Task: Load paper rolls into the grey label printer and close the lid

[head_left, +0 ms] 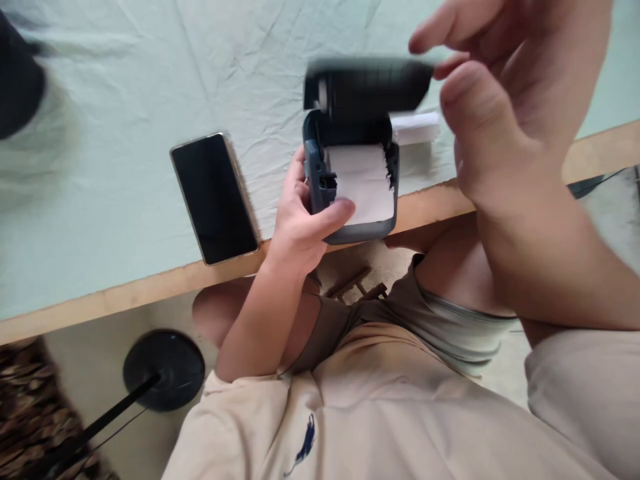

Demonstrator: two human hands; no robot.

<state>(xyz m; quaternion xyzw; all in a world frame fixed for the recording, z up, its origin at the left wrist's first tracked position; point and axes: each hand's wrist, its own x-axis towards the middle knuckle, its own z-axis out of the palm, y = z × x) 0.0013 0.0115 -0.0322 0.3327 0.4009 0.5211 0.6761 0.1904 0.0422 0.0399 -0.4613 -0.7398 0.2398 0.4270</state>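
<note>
Now left hand (pixel 300 220) grips printer (pixel 350 180); right hand (pixel 495 100) raised, loosely open, fingertips at lid (pixel 367 83).

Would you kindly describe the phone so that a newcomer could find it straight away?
Start at the pale green cloth over the table, then follow its near wooden edge. The phone lies flat there, just beside the left hand holding the open printer. It alone is a thin black slab with a blank screen.

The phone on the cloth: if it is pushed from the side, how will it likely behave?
The phone lies flat, so it probably slides and cannot tip. The cloth is wrinkled and may bunch up with it. It lies close to the table edge, so it might fall off.
</note>
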